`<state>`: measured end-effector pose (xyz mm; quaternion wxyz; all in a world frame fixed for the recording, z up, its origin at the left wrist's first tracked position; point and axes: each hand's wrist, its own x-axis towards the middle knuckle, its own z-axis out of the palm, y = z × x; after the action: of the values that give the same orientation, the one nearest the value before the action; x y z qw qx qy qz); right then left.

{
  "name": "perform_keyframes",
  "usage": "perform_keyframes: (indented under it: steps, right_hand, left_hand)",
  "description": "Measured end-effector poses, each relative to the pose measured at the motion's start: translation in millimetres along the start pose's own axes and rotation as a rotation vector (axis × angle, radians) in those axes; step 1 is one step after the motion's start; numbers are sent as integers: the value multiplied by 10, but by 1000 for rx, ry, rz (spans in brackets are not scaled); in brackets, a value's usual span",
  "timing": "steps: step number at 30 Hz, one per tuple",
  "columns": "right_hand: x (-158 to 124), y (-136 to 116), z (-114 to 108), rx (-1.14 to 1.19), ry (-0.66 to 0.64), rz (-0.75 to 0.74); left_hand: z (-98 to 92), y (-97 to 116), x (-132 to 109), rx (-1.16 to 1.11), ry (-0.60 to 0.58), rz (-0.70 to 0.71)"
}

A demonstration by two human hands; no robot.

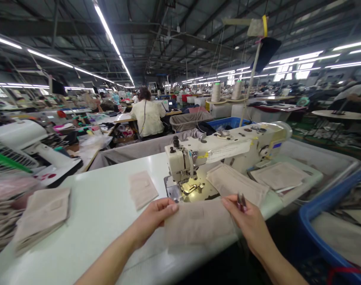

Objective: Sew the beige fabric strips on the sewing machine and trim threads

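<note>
Head view — beige cloth piece [195, 227] held out before the sewing machine [233, 138]!
From my remote seat I see the left hand [152, 221] pinching its far left corner, thumb on top, the right hand [248, 221] closed on the opposite corner with a small metal tool [241, 201] tucked in the grip — the cloth is at the near edge of the worktop [100, 206].

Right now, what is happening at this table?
A person's left grip and right grip hold a beige rectangular cloth between them, in front of an off-white metal sewing machine. A dark pointed tool is also in the right grip. Left of the machine, a flat beige cloth piece lies on the pale green table.
</note>
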<state>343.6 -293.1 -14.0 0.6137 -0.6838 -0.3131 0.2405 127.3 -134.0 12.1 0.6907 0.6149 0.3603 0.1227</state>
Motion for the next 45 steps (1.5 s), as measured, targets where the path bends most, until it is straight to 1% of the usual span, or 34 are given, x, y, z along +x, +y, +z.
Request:
perform_keyframes:
  steps: [2,3,4,6,8,9,11,13,16,20,23,26,28,31,35,39,45]
  right_hand:
    - [-29,71,-16,-55,11,36]
    - [-57,108,-10,-74,-2,50]
    - [-94,143,7,-86,-26,52]
    - [-187,210,69,-97,-108,24]
    - [-287,266,146,-121,-213,-19]
    - [-332,289,179,-149,-261,-36]
    - [-399,330,223,-227,-335,-70]
    - [-430,368,230,-293,-393,-106]
    - [-423,441,202,-334,-459,-226]
    - [-387,557,171,-349,-542,-507]
    - [-371,592,157,-350,-571,-695]
    - [-366,560,145,-460,-582,-784]
    - [-364,528,147,-561,-574,-800]
    - [-356,504,171,-648,-570,-778]
    - [-340,516,215,-686,-571,-764]
    - [-340,524,232,-719,-575,-779]
    - [-344,529,245,-800,-616,-752]
  left_hand:
    - [-125,33,50,-53,-17,-18]
    - [-180,54,89,-8,-19,-16]
    - [-224,73,142,83,4,-2]
    - [-270,95,288,333,126,45]
    - [-257,91,466,526,257,98]
    - [-234,82,552,579,287,122]
    - [-169,63,693,658,299,173]
    - [-105,50,777,743,293,228]
    - [-45,41,824,852,297,272]
    - [-30,15,853,949,324,266]
    - [-29,0,883,994,346,239]
    - [-29,7,919,1017,361,193]
    - [-33,19,946,1022,375,163]
    - [-43,37,988,1025,396,122]
    - [-59,52,1033,1034,393,87]
    - [-73,52,1053,1038,383,82]
    - [-93,20,1077,1042,394,91]
